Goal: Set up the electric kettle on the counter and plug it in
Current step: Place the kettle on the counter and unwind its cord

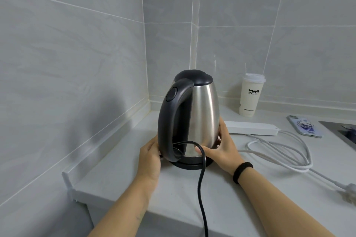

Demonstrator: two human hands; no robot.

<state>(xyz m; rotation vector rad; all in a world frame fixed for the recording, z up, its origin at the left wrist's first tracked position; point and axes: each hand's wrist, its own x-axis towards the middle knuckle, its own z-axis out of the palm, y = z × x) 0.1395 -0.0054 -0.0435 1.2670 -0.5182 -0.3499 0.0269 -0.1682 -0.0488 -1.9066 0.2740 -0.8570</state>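
A stainless steel kettle (pixel 204 113) with a black lid and black handle stands upright on its black base (pixel 189 165) on the white counter (pixel 183 194). My left hand (pixel 151 157) grips the kettle's lower left side by the handle. My right hand (pixel 221 148) wraps the lower right side, thumb on the steel. The kettle's black cord (pixel 201 184) loops from the base and hangs down over the counter's front edge; its plug is out of view. A white power strip (pixel 252 128) lies just right of the kettle.
The power strip's white cable (pixel 281 152) coils across the counter to a plug (pixel 348 191) at the right edge. A white lidded cup (pixel 250 95) stands by the back wall. A phone (pixel 305 126) lies beside a dark cooktop (pixel 344 132). Tiled walls close the corner.
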